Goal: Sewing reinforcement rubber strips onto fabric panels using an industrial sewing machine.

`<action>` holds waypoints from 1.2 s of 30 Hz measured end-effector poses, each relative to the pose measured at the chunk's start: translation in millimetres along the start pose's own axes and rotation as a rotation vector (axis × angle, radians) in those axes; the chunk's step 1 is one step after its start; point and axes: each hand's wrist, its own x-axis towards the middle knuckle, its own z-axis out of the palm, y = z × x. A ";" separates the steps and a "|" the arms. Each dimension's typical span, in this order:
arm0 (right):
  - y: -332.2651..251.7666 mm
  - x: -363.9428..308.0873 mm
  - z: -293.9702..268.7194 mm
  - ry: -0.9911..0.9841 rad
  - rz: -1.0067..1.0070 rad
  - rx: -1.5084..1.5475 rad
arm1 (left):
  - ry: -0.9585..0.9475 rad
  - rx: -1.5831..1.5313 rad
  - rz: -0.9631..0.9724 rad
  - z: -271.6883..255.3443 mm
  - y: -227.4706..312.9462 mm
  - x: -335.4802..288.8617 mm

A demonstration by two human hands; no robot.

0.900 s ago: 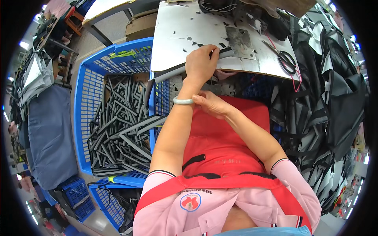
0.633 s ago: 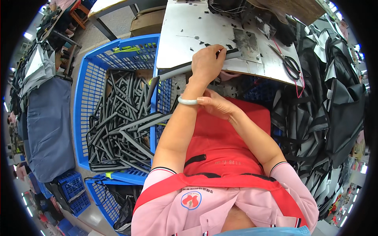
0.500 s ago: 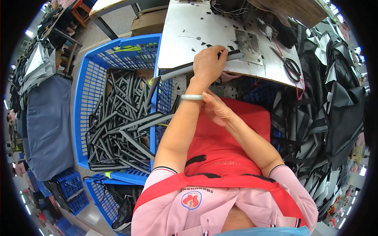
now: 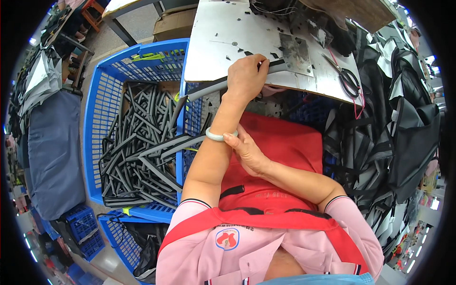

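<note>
A narrow grey-and-black strip [image 4: 207, 89] runs slantwise along the near edge of the white surface [image 4: 211, 54]. Its right end lies by the lower edge of a scuffed metal plate [image 4: 297, 54]; its left part passes beyond the surface's corner and bends down sharply at the right wall of a blue plastic basket [image 4: 89, 137]. The left hand [image 4: 248, 78] is over the strip's middle, fingers curled and closed on it, thumb and forefinger near each other; the palm side is hidden. The right hand [image 4: 249, 151] is below, its thumb touching a pale bangle [image 4: 215, 137] on the left wrist; its other fingers go partly behind that wrist, so whether they grip cannot be told.

Above the left hand, a broad white stretch offers room to move, with small black scraps scattered over it. To the right, beyond the plate, black-handled scissors [image 4: 350, 83] lie near the surface's right edge, beside a pink cord [image 4: 357, 110] hanging over that edge. The basket holds a heap of similar strips [image 4: 137, 142], a few reaching across its right wall close to the left forearm. A red apron [image 4: 280, 142] fills the space under the right hand; dark fabric pieces [image 4: 413, 147] crowd the far right.
</note>
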 end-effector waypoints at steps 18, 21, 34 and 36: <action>13.6 -3.9 -122.7 0.142 -0.318 -0.859 | -0.225 -0.424 0.207 47.4 23.0 -110.4; 10.6 -34.2 -135.3 0.277 -0.190 -0.644 | -0.262 -0.425 0.275 50.8 30.7 -130.1; -58.2 -99.2 -140.8 0.071 -0.172 -0.041 | -1.005 -0.150 -0.079 -50.4 13.9 -100.7; -62.2 -105.2 -155.9 0.151 -0.202 0.040 | -1.042 -0.162 -0.067 -66.0 18.5 -88.0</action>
